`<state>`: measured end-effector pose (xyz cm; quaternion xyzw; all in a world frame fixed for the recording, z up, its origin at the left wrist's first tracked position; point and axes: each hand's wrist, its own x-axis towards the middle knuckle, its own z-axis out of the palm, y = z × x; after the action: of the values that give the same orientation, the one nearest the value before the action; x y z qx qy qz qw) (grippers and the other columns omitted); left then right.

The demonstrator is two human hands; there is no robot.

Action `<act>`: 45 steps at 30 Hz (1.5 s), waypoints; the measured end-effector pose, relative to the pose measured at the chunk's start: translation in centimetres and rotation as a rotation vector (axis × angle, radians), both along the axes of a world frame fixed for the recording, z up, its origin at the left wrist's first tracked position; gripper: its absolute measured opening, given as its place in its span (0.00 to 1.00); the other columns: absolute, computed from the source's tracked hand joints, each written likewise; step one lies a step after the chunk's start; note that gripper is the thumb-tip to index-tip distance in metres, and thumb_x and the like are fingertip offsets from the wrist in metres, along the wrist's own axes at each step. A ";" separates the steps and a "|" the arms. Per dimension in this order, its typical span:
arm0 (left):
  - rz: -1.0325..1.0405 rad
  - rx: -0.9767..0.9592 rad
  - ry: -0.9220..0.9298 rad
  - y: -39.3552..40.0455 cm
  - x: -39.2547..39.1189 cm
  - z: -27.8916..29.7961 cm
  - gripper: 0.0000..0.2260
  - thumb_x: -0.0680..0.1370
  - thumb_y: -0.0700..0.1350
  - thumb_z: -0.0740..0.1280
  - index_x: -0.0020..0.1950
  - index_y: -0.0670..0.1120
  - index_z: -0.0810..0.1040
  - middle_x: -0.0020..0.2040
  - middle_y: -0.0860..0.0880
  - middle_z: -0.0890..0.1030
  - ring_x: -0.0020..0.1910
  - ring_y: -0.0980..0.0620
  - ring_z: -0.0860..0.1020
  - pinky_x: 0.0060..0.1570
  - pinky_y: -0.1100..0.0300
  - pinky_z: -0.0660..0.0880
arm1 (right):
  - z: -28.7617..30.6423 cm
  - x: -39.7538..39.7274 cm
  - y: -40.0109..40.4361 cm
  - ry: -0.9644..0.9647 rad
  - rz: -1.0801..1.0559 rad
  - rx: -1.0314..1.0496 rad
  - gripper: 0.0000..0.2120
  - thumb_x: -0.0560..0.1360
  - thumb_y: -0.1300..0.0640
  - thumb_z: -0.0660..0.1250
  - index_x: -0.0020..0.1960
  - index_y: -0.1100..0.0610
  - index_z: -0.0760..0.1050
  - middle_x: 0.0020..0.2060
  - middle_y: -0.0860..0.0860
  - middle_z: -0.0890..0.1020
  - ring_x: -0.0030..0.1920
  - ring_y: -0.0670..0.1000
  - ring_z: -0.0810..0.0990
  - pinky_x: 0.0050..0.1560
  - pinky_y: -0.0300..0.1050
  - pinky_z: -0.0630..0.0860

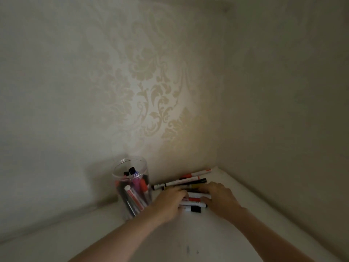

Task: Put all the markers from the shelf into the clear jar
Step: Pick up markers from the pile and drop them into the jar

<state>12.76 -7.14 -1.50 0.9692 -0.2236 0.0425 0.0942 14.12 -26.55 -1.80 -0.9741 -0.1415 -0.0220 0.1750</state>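
Observation:
A clear jar (130, 188) stands on the white shelf (105, 233) near the back wall, with several markers upright inside it. To its right lies a loose pile of markers (188, 181) with white barrels and red or black caps. My left hand (169, 202) lies over the pile's left end, its fingers curled onto the markers. My right hand (220, 198) lies over the right end, its fingers and thumb curled around some of them. The markers under both hands are partly hidden.
The shelf sits in a corner between a patterned back wall (151, 91) and a plain right wall (283, 110). The light is dim. Small dark specks (188, 249) mark the shelf near my arms.

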 end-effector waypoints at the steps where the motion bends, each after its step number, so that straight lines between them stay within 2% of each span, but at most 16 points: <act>1: 0.009 0.003 -0.010 0.0 0.1 -0.3 0.14 0.78 0.44 0.67 0.65 0.48 0.76 0.66 0.47 0.75 0.64 0.48 0.74 0.60 0.56 0.73 | -0.3 0.2 0.2 -0.006 -0.008 -0.040 0.16 0.77 0.48 0.61 0.65 0.44 0.72 0.61 0.49 0.75 0.61 0.53 0.73 0.56 0.48 0.69; 6: 0.028 -0.056 0.012 0.2 0.5 -1.6 0.13 0.78 0.45 0.68 0.62 0.50 0.77 0.62 0.48 0.75 0.61 0.49 0.73 0.56 0.62 0.70 | -1.4 0.4 0.3 0.027 -0.049 -0.025 0.14 0.77 0.45 0.61 0.59 0.49 0.75 0.59 0.50 0.75 0.61 0.53 0.71 0.56 0.48 0.70; 12: 0.011 -0.009 0.041 -0.4 0.4 -1.3 0.14 0.78 0.45 0.68 0.63 0.45 0.75 0.65 0.47 0.71 0.64 0.48 0.70 0.62 0.55 0.71 | -0.8 -0.2 -0.8 0.024 -0.139 0.269 0.13 0.78 0.50 0.62 0.60 0.51 0.77 0.51 0.51 0.77 0.52 0.51 0.77 0.50 0.43 0.72; 17: -0.037 0.026 0.050 -0.5 -0.8 -1.7 0.17 0.80 0.42 0.63 0.69 0.48 0.71 0.67 0.47 0.73 0.65 0.50 0.71 0.61 0.58 0.69 | -0.1 -1.7 -3.2 0.080 -0.256 0.533 0.13 0.78 0.49 0.62 0.61 0.49 0.77 0.47 0.47 0.81 0.33 0.44 0.78 0.29 0.32 0.69; 19: -0.057 0.100 0.029 -0.7 -1.4 -1.8 0.21 0.80 0.39 0.61 0.73 0.48 0.66 0.69 0.46 0.71 0.67 0.48 0.70 0.63 0.56 0.69 | -0.4 -2.1 -3.7 0.089 -0.323 0.663 0.12 0.77 0.50 0.65 0.59 0.49 0.79 0.44 0.46 0.82 0.32 0.45 0.79 0.32 0.36 0.74; 21: -0.055 0.150 0.015 -1.0 -1.9 -1.9 0.24 0.80 0.35 0.59 0.75 0.47 0.63 0.70 0.44 0.69 0.67 0.45 0.68 0.64 0.54 0.69 | -0.5 -2.6 -3.9 0.110 -0.381 0.861 0.11 0.75 0.52 0.69 0.56 0.52 0.81 0.40 0.48 0.83 0.36 0.49 0.81 0.42 0.46 0.82; 23: -0.031 0.152 0.040 -1.0 -2.3 -2.3 0.26 0.79 0.32 0.59 0.76 0.48 0.62 0.71 0.44 0.67 0.69 0.44 0.67 0.67 0.52 0.68 | -0.2 -3.2 -4.0 0.108 -0.390 0.991 0.11 0.74 0.54 0.71 0.55 0.55 0.81 0.41 0.49 0.83 0.39 0.51 0.83 0.49 0.50 0.82; 25: 0.004 0.113 0.073 -0.7 -2.7 -2.8 0.27 0.79 0.32 0.60 0.76 0.49 0.62 0.73 0.45 0.65 0.71 0.44 0.65 0.69 0.50 0.67 | 0.6 -3.7 -4.1 0.058 -0.389 1.017 0.11 0.73 0.55 0.71 0.55 0.55 0.80 0.42 0.48 0.83 0.40 0.52 0.83 0.48 0.49 0.80; 27: 0.032 0.004 0.086 -0.3 -3.2 -2.8 0.22 0.80 0.36 0.61 0.73 0.48 0.65 0.71 0.46 0.67 0.67 0.49 0.69 0.65 0.54 0.70 | 1.7 -4.2 -4.5 -0.005 -0.407 0.996 0.10 0.74 0.56 0.70 0.55 0.54 0.80 0.42 0.47 0.83 0.39 0.51 0.83 0.42 0.45 0.78; 28: 0.047 -0.080 0.076 -0.1 -3.6 -2.3 0.17 0.81 0.39 0.61 0.70 0.47 0.68 0.67 0.47 0.70 0.59 0.52 0.72 0.58 0.59 0.72 | 2.3 -4.4 -4.7 -0.041 -0.416 0.952 0.10 0.74 0.56 0.69 0.55 0.54 0.80 0.41 0.47 0.83 0.38 0.50 0.83 0.39 0.43 0.77; 30: 0.090 -0.264 0.029 0.4 -4.3 -0.5 0.08 0.82 0.44 0.60 0.60 0.45 0.72 0.54 0.51 0.73 0.44 0.56 0.71 0.42 0.65 0.69 | 3.8 -5.0 -4.7 -0.107 -0.386 0.767 0.10 0.74 0.55 0.69 0.54 0.52 0.80 0.40 0.49 0.83 0.38 0.49 0.81 0.35 0.40 0.75; 33: 0.196 -0.576 -0.017 1.3 -5.6 2.5 0.07 0.82 0.47 0.61 0.52 0.44 0.74 0.40 0.54 0.71 0.37 0.57 0.71 0.34 0.66 0.65 | 6.6 -5.9 -3.2 -0.212 -0.293 0.594 0.12 0.72 0.52 0.73 0.54 0.51 0.80 0.42 0.48 0.81 0.38 0.45 0.79 0.34 0.33 0.69; 36: 0.239 -0.861 -0.029 2.6 -7.4 6.5 0.05 0.81 0.47 0.63 0.51 0.46 0.75 0.41 0.50 0.77 0.40 0.54 0.76 0.36 0.67 0.70 | 10.3 -6.1 -0.2 -0.313 -0.241 0.729 0.15 0.69 0.50 0.75 0.54 0.52 0.78 0.41 0.49 0.82 0.37 0.44 0.80 0.34 0.33 0.72; 40: 0.315 -1.195 -0.082 6.0 -8.4 12.1 0.04 0.79 0.44 0.67 0.52 0.45 0.78 0.44 0.45 0.82 0.41 0.49 0.80 0.43 0.58 0.76 | 15.1 -5.4 6.0 -0.443 -0.097 0.848 0.19 0.72 0.50 0.72 0.60 0.51 0.74 0.40 0.51 0.83 0.40 0.48 0.83 0.34 0.33 0.75; 43: 0.343 -1.353 -0.097 9.0 -8.2 14.7 0.05 0.79 0.43 0.67 0.51 0.42 0.78 0.46 0.45 0.81 0.45 0.47 0.80 0.48 0.55 0.78 | 17.1 -5.1 11.4 -0.477 0.088 0.782 0.19 0.76 0.56 0.68 0.64 0.54 0.69 0.37 0.52 0.80 0.35 0.49 0.81 0.34 0.40 0.78; 45: 0.376 -1.380 -0.134 10.5 -8.0 15.4 0.05 0.79 0.42 0.67 0.52 0.41 0.78 0.46 0.45 0.80 0.45 0.49 0.79 0.46 0.59 0.76 | 17.0 -4.5 14.4 -0.451 0.147 0.638 0.18 0.77 0.59 0.66 0.65 0.57 0.67 0.33 0.50 0.78 0.30 0.47 0.77 0.33 0.42 0.76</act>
<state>4.80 3.35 13.94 0.7061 0.0198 0.2490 0.6626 9.67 -12.17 15.22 -0.8290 -0.2316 -0.2655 0.4343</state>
